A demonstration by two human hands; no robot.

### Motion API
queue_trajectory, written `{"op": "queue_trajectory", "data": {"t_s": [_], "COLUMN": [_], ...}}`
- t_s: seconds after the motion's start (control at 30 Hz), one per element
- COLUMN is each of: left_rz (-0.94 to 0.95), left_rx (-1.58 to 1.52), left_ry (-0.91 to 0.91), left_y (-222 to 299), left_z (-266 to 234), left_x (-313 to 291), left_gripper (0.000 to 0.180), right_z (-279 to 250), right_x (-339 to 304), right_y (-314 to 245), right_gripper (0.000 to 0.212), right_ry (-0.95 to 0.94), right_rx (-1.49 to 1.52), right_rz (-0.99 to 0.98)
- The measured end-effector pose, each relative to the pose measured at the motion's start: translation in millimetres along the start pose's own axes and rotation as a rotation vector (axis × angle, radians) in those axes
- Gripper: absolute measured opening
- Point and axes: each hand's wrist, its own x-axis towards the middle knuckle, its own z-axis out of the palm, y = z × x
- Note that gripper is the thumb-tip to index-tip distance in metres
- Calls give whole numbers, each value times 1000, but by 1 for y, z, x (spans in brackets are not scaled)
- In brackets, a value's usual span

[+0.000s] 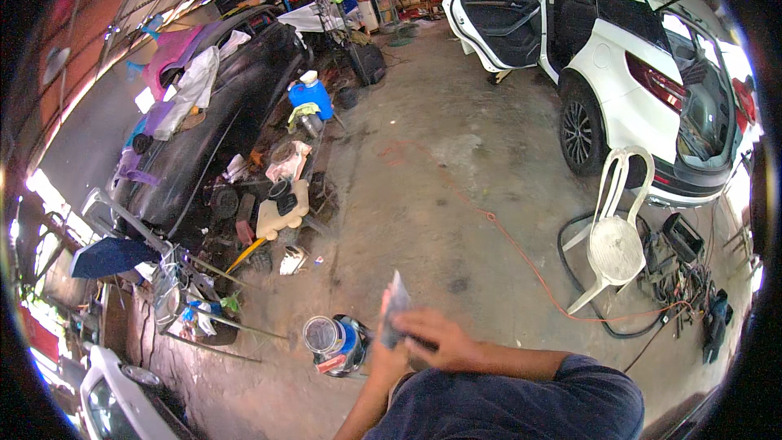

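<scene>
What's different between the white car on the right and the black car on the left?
Colour: the white car has a white body, while the black car has a dark one.
Covering: cloths are draped over the black car, but none show on the side of the white car.
Side: the white car is on your right, the black car on your left.
Both are parked indoors.

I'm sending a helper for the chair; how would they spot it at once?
On the right is a white SUV with an open side door. Near its rear bumper is a plastic chair. Its white colour and looped, open back set it apart from the dark cables beside it.
</scene>
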Motion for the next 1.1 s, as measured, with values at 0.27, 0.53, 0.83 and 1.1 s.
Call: {"op": "queue_trajectory", "data": {"t_s": [0.27, 0.53, 0.83, 1.1], "left_rz": [-230, 159, 322, 166], "left_rx": [28, -98, -136, -152], "left_ry": [113, 261, 188, 124], "left_y": [-21, 12, 14, 10], "left_z": [-31, -14, -6, 25], "left_x": [4, 34, 42, 15], "left_gripper": [73, 90, 124, 131], "right_z": [-10, 8, 15, -2], "right_x": [13, 4, 1, 20], "right_y": [8, -37, -37, -17], "right_gripper": [43, 42, 42, 39], "right_ry": [240, -31, -29, 240], "right_rx": [-36, 154, 340, 209], "right_rz": [158, 155, 199, 159]}}
